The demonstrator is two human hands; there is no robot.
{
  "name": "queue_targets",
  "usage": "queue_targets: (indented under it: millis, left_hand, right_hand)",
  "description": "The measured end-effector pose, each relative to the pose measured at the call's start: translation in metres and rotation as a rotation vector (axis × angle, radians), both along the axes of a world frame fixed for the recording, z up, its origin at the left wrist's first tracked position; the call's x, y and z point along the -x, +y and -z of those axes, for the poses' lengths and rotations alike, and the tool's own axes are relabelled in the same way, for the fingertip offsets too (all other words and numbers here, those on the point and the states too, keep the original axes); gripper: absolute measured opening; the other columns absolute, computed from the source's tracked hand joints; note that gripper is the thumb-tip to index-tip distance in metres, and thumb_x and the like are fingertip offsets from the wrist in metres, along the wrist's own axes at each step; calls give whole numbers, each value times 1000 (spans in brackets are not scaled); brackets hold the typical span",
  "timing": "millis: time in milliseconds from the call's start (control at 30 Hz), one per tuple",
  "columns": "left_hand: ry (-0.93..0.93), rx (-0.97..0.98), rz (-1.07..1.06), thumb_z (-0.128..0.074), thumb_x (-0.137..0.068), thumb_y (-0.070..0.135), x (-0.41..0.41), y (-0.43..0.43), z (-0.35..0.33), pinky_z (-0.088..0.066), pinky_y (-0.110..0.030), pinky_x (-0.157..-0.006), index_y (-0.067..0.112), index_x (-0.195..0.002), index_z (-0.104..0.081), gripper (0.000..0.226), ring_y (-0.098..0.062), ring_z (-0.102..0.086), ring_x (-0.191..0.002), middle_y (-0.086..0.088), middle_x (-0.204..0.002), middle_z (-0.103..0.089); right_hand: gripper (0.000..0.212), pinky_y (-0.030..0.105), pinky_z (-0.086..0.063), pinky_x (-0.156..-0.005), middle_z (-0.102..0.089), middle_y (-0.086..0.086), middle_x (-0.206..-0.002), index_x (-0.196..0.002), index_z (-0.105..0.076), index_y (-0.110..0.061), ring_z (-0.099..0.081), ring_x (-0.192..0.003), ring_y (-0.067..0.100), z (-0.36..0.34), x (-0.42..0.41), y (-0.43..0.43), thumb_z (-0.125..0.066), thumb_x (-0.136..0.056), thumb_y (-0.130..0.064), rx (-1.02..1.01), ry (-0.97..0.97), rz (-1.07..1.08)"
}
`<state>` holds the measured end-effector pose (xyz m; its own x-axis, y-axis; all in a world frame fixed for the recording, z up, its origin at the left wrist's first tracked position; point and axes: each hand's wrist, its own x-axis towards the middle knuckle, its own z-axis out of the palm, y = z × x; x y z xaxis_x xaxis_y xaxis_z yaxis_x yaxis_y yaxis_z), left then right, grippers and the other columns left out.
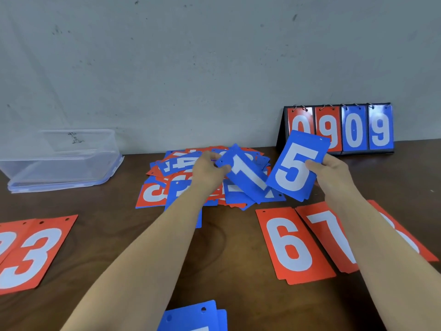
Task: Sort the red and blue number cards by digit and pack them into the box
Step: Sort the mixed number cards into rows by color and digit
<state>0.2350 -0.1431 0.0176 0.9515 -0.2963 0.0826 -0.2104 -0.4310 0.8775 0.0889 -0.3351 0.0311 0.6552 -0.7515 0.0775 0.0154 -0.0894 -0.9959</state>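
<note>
Brown table (226, 237), left fingers (225, 168) pinch blue 1 card (244, 174) — right fingers (315, 164), blue 5 card (297, 151)

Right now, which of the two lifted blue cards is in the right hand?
The blue 5 card, gripped at its edge by the right hand. The blue 1 card is in the left hand.

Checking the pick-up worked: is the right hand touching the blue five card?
Touching. The head view shows the right hand pinching the blue 5 card at its right edge, thumb on its face.
</note>
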Motion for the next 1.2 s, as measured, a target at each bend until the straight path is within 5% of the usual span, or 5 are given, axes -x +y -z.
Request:
queue_targets:
  millis: [100,233,433,800,1200]
  left_hand:
    - [101,268,-44,-70,-89,16,-16,37,-21,-47,-21,-57,10,-100,-65,13,-12,-57,-67,-2,-79,-63]
    - [275,58,16,-69,-88,12,-39,105,-28,-35,-18,-42,10,-81,-64,9,-7,-46,-44,0,-53,-56]
    - [103,-464,53,-74,-86,28,-37,125,3,-52,-39,-96,11,-130,-57,50,-25,-61,-112,-13,-123,-62]
    - [19,-732,243,-69,-86,47,-53,119,4,-35,-50,-112,32,-136,-44,58,-24,-47,-128,-2,-141,-46]
    - [65,-697,238,-71,-87,40,-53,114,0,-42,-32,-99,21,-133,-44,57,-18,-48,-118,0,-136,-46]
  right_hand:
    - [23,23,-48,-70,-63,-1,-110,-120,-59,-15,-60,-101,14,-6,-5,5,-56,-97,-15,-8,-26,-17]
    - [18,27,-50,-77,-64,0,-112,-114,-60,-16,-61,-102,16,-11,-16,16,-55,-97,-12,-4,-46,-66]
    - [21,22,-49,-68,-64,-2,-107,-117,-60,-14,-62,-91,10,-10,-31,42,-54,-97,-11,16,-46,-154]
    - [18,28,-50,-73,-65,2,-110,-113,-60,-17,-63,-93,15,-2,-24,42,-57,-96,-12,2,23,-154]
    - [21,32,-53,-74,-65,4,-113,-116,-59,-15,-63,-102,23,9,-32,67,-58,-95,-16,44,121,-208]
